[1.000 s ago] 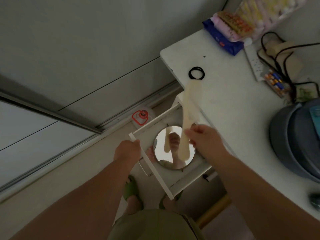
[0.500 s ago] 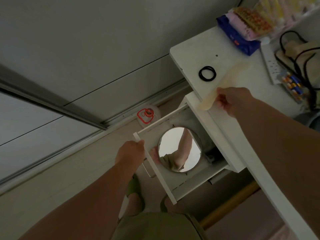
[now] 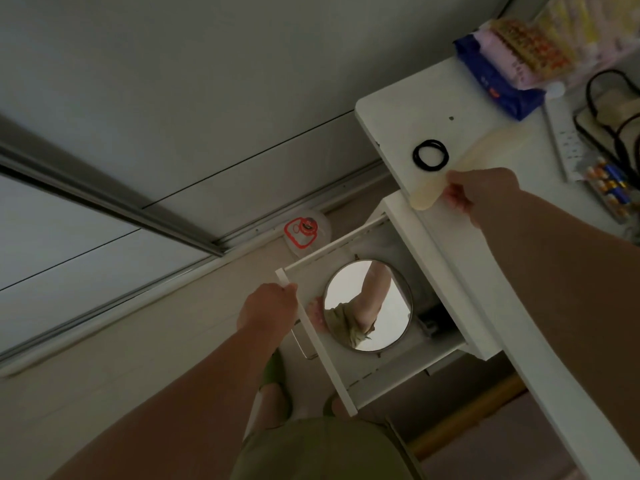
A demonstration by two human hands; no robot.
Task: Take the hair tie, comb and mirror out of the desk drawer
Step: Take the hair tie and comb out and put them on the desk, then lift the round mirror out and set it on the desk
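The white desk drawer (image 3: 375,367) is pulled open below the desk (image 3: 398,112). A round mirror (image 3: 367,310) lies flat inside it, reflecting my arm. My left hand (image 3: 268,308) grips the drawer's front panel. A black hair tie (image 3: 430,154) lies on the desk top near its left edge. My right hand (image 3: 479,192) holds the pale yellow comb (image 3: 460,168) by its near end; the comb lies low along the desk top, just right of the hair tie. Whether it rests on the surface I cannot tell.
At the desk's far end lie a blue packet (image 3: 498,76) with snack packs, a white power strip (image 3: 568,140), black cables and several batteries (image 3: 611,183). A clear container with a red lid (image 3: 304,230) sits on the floor by the sliding door track.
My right hand lifted the comb out of the drawer and carried it up to the desk top beside the hair tie. The left hand stayed on the drawer front.
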